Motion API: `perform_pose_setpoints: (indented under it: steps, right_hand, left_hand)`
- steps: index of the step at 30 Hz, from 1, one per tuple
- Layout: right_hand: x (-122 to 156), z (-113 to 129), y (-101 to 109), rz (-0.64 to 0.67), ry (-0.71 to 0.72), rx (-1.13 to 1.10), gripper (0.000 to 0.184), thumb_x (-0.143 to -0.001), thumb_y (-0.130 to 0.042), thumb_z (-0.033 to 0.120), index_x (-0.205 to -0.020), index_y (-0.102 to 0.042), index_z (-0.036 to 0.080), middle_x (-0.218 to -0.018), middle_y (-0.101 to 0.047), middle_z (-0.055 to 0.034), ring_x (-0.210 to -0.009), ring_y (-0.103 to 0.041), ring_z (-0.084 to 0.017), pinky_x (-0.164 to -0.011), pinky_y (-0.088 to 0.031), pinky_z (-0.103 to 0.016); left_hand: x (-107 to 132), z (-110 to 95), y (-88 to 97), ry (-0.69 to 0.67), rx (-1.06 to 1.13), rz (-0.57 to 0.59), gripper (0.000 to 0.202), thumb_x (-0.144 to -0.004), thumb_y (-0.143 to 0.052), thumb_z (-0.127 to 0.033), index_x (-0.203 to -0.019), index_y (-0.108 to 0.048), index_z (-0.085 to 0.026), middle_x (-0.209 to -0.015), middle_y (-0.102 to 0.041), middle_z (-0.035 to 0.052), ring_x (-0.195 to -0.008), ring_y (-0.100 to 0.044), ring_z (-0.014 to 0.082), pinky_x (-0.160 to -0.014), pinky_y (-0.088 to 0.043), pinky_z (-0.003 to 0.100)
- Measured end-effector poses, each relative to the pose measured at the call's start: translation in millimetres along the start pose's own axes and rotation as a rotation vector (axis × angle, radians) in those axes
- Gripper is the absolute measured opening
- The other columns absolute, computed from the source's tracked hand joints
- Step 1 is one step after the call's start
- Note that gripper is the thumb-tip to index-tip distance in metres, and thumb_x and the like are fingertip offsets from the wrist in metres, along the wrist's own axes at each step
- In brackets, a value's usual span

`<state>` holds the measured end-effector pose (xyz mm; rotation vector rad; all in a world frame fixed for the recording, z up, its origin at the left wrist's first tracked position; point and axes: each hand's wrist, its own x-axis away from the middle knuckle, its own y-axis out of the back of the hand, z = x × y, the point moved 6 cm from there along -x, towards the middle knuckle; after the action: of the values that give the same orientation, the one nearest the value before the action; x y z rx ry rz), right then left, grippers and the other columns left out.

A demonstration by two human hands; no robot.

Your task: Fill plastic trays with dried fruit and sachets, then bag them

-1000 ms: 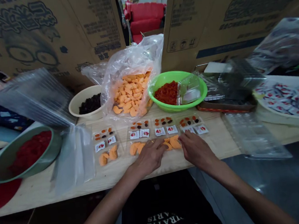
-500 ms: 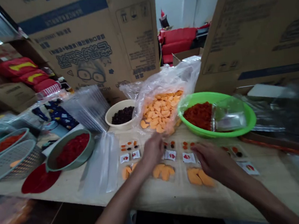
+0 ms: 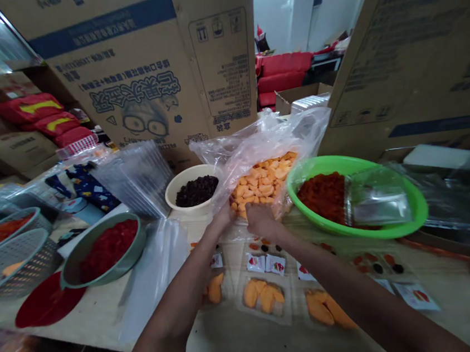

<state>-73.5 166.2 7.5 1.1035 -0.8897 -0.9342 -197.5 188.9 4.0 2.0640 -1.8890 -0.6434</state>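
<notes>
Both my hands reach forward to the mouth of a clear plastic bag [image 3: 257,145] full of orange dried fruit slices [image 3: 266,180]. My left hand [image 3: 222,221] touches the bag's lower left edge, its fingers curled. My right hand [image 3: 260,221] sits just right of it at the bag's opening, its fingers bent into the slices. What either hand holds is hidden. Below my arms lie clear trays [image 3: 268,290] on the wooden table [image 3: 243,337], each with orange slices, small white sachets and a few dark and red bits.
A cream bowl of dark raisins [image 3: 194,190] stands left of the bag, a green bowl of red fruit [image 3: 355,197] right of it. A grey-green bowl of red pieces [image 3: 104,251], a stack of clear trays [image 3: 138,175] and baskets are on the left. Big cardboard boxes [image 3: 142,57] stand behind.
Both hands left the filled trays near the table's front and moved forward to the bag of orange slices. The view swung left and up.
</notes>
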Motion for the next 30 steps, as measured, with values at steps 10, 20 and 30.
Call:
perform_pose_setpoints:
  steps: [10, 20, 30]
  right_hand:
    - [142, -120, 95, -0.24, 0.116, -0.832, 0.03, -0.083, -0.056, 0.036, -0.1, -0.067, 0.015, -0.073, -0.059, 0.001, -0.063, -0.049, -0.012, -0.057, -0.035, -0.025]
    - [348, -211, 53, -0.542, -0.257, -0.239, 0.014, -0.081, -0.05, 0.015, -0.092, -0.058, 0.017, -0.087, -0.062, -0.0076, -0.075, -0.057, -0.019, -0.067, -0.045, -0.03]
    - [388, -196, -3, -0.464, -0.206, -0.027, 0.041, -0.088, -0.043, 0.006, -0.122, -0.064, 0.012, -0.119, -0.068, -0.0158, -0.113, -0.061, -0.027, -0.099, -0.049, -0.042]
  left_hand:
    - [83, -61, -1.0, 0.178, 0.474, 0.141, 0.028, -0.075, -0.071, -0.018, -0.103, -0.066, -0.015, -0.082, -0.063, -0.0024, -0.07, -0.056, 0.0109, -0.071, -0.049, 0.028]
    - [253, -185, -174.2, -0.711, -0.036, 0.326, 0.023, -0.093, -0.047, -0.009, -0.102, -0.065, -0.02, -0.102, -0.064, 0.006, -0.087, -0.062, 0.0155, -0.074, -0.052, 0.028]
    - [299, -168, -213.1, -0.853, -0.516, 0.648, 0.031, -0.096, -0.043, -0.014, -0.122, -0.06, -0.015, -0.128, -0.061, 0.0135, -0.121, -0.053, 0.0278, -0.099, -0.046, 0.045]
